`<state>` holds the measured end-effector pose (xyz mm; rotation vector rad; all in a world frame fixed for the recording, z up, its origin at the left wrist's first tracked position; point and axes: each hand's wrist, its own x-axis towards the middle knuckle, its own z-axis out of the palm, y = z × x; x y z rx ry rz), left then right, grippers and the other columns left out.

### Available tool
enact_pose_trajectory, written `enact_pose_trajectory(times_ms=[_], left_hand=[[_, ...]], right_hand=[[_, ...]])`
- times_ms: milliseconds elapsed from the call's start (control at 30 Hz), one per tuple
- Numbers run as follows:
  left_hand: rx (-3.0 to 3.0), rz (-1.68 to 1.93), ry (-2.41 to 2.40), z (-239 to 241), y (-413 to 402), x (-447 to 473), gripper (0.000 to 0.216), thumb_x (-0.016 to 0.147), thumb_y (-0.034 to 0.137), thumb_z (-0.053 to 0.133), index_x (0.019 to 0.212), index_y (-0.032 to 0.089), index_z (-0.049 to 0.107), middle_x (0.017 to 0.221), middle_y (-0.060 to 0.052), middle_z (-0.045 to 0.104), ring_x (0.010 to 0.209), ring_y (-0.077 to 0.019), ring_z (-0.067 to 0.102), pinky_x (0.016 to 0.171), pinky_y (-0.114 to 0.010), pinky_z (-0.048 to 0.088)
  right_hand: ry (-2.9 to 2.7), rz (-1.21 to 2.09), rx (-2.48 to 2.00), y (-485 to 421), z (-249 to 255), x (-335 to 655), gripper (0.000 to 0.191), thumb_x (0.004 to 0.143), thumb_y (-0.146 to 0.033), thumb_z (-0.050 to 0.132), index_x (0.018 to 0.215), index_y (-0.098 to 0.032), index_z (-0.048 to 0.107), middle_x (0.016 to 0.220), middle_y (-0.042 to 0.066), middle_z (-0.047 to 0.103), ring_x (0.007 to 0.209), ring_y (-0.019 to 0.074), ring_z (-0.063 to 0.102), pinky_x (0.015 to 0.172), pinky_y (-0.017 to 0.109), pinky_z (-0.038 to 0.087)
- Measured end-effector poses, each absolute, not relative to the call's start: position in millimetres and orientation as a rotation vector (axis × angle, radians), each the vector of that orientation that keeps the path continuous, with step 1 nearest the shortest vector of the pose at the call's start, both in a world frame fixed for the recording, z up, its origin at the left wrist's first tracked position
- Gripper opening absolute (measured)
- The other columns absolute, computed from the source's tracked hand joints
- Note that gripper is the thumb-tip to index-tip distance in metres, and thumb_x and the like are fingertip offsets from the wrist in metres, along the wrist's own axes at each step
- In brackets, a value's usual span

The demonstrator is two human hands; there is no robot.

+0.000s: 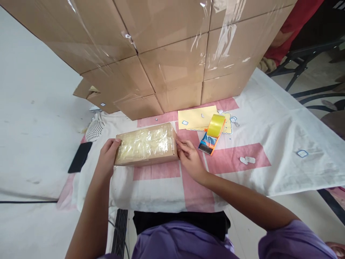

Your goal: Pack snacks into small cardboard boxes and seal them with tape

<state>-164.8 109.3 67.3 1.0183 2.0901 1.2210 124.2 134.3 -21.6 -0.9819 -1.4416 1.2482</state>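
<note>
Your grip closes on both ends of a small box (147,144): your left hand (107,154) cups its left end, and your right hand (190,158) pinches its right edge with the fingertips. The box lies on the cloth-covered tabletop (269,126) just before you. Its top is already covered in clear tape, while the near side looks bare. A tape dispenser (212,135) lies unheld just to the right, by yellow sheets (195,118). Stacked cartons (172,54) wall off the space close behind, and a phone (80,157) lies to the left.

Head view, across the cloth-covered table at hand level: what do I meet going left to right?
From left: black phone → left hand → taped box → right hand → tape dispenser → white sticker scraps → blue-edged label.
</note>
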Motion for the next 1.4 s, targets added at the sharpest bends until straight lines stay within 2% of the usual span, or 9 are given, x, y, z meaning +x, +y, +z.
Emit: enact_pose_trajectory(times_ms=[167, 267, 467, 567, 633, 767, 967, 1200, 1400], left_hand=[[0.979, 1.27, 2.051, 64, 111, -167, 0.035, 0.072, 0.052, 0.072, 0.078, 0.02, 0.059, 0.074, 0.003, 0.054, 0.071, -0.015, 0.047, 0.063, -0.026, 0.036], [0.997, 1.262, 2.046, 63, 111, -169, 0.036, 0.072, 0.054, 0.071, 0.079, 0.02, 0.06, 0.074, 0.003, 0.054, 0.07, -0.0149, 0.048, 0.062, -0.026, 0.036], [1.01, 1.277, 2.067, 62, 110, -168, 0.037, 0.072, 0.054, 0.07, 0.079, 0.02, 0.06, 0.075, 0.003, 0.054, 0.071, -0.0143, 0.048, 0.063, -0.026, 0.037], [1.004, 1.28, 2.072, 63, 110, -167, 0.037, 0.072, 0.054, 0.07, 0.079, 0.019, 0.06, 0.075, 0.003, 0.055, 0.072, -0.0142, 0.048, 0.064, -0.025, 0.037], [0.989, 1.282, 2.066, 63, 110, -167, 0.036, 0.072, 0.053, 0.07, 0.079, 0.019, 0.059, 0.074, 0.004, 0.054, 0.071, -0.0138, 0.048, 0.064, -0.025, 0.037], [0.952, 1.29, 2.049, 62, 110, -168, 0.034, 0.073, 0.051, 0.071, 0.08, 0.02, 0.059, 0.075, 0.004, 0.054, 0.071, -0.0139, 0.047, 0.064, -0.025, 0.037], [0.982, 1.253, 2.073, 58, 110, -172, 0.033, 0.077, 0.051, 0.069, 0.081, 0.02, 0.057, 0.076, 0.004, 0.054, 0.073, -0.0142, 0.047, 0.064, -0.025, 0.036], [1.043, 1.199, 2.097, 63, 111, -168, 0.032, 0.08, 0.048, 0.068, 0.077, 0.021, 0.052, 0.073, 0.005, 0.048, 0.07, -0.0134, 0.042, 0.062, -0.025, 0.033], [0.988, 1.213, 2.075, 61, 111, -171, 0.034, 0.078, 0.052, 0.069, 0.08, 0.021, 0.054, 0.076, 0.004, 0.05, 0.072, -0.0148, 0.044, 0.063, -0.026, 0.033]], right_hand=[[-1.509, 1.196, -0.979, 132, -25, 124, 0.058, 0.092, -0.012, 0.044, 0.145, -0.03, 0.059, 0.131, 0.008, 0.055, 0.124, 0.0194, 0.058, 0.101, 0.034, 0.054], [-1.488, 1.177, -0.971, 132, -25, 124, 0.053, 0.092, -0.014, 0.045, 0.14, -0.028, 0.063, 0.127, 0.009, 0.057, 0.12, 0.0201, 0.06, 0.095, 0.033, 0.056], [-1.324, 1.222, -0.955, 137, -20, 123, 0.028, 0.098, -0.033, 0.052, 0.11, -0.022, 0.074, 0.113, 0.01, 0.063, 0.097, 0.02, 0.065, 0.075, 0.032, 0.057], [-1.271, 1.233, -0.952, 147, -19, 123, 0.025, 0.094, -0.041, 0.059, 0.085, -0.021, 0.072, 0.097, 0.007, 0.066, 0.088, 0.0197, 0.065, 0.073, 0.032, 0.057], [-1.218, 1.282, -0.95, 153, -20, 122, 0.025, 0.088, -0.044, 0.066, 0.076, -0.021, 0.069, 0.088, 0.004, 0.067, 0.083, 0.0193, 0.065, 0.072, 0.032, 0.057], [-1.082, 1.379, -0.94, 157, -24, 118, 0.024, 0.079, -0.045, 0.074, 0.085, -0.022, 0.073, 0.094, 0.004, 0.07, 0.077, 0.0171, 0.066, 0.064, 0.028, 0.057], [-1.024, 1.392, -0.96, 148, -24, 116, 0.022, 0.081, -0.043, 0.075, 0.087, -0.021, 0.077, 0.098, 0.006, 0.069, 0.062, 0.0125, 0.059, 0.049, 0.027, 0.05], [-1.146, 1.325, -0.903, 154, -24, 118, 0.017, 0.084, -0.039, 0.073, 0.083, -0.023, 0.079, 0.098, 0.006, 0.067, 0.091, 0.0188, 0.067, 0.071, 0.031, 0.057], [-1.018, 1.49, -0.87, 154, -24, 118, 0.022, 0.081, -0.042, 0.077, 0.087, -0.021, 0.077, 0.095, 0.004, 0.068, 0.055, 0.0096, 0.057, 0.048, 0.027, 0.049]])
